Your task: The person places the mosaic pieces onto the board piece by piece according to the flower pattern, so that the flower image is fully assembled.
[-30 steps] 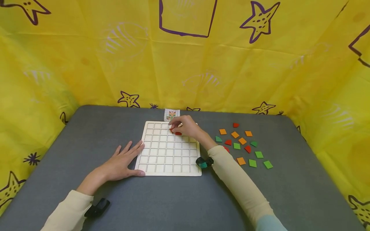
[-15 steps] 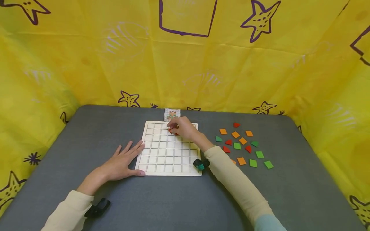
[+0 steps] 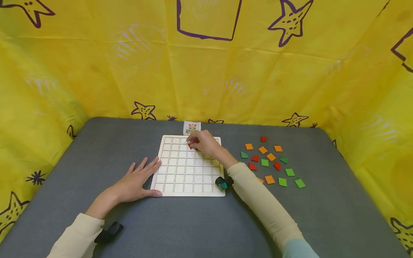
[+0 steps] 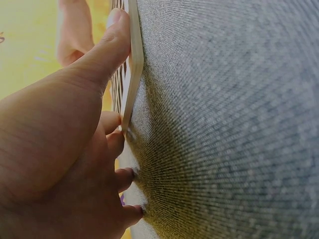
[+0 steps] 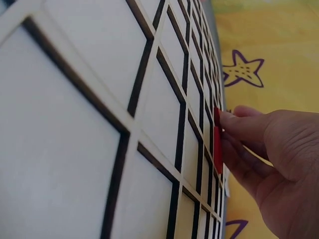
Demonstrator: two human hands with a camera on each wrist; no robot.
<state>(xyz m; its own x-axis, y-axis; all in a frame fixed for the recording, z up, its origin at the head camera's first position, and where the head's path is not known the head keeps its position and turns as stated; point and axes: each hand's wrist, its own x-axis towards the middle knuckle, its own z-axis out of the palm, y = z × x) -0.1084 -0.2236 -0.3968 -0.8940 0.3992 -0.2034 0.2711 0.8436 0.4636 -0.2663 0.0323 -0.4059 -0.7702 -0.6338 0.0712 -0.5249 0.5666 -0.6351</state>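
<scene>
A pale wooden grid board (image 3: 187,173) lies on the grey table (image 3: 193,225). My right hand (image 3: 204,142) is over the board's top rows, fingertips pinching a red tile (image 3: 190,146) against a cell. In the right wrist view the red tile (image 5: 217,144) stands on edge between the fingertips (image 5: 234,122) and the board (image 5: 99,99). My left hand (image 3: 135,181) lies flat on the table, fingers straight against the board's left edge. The left wrist view shows its thumb (image 4: 107,47) along the board's edge (image 4: 133,64).
Several loose orange, red and green tiles (image 3: 271,161) are scattered on the table right of the board. A small picture card (image 3: 191,128) leans at the board's far edge. Yellow star-printed cloth (image 3: 206,71) walls in the table on three sides.
My right hand has shifted slightly left along the board's top rows with the red tile. The left hand has not moved.
</scene>
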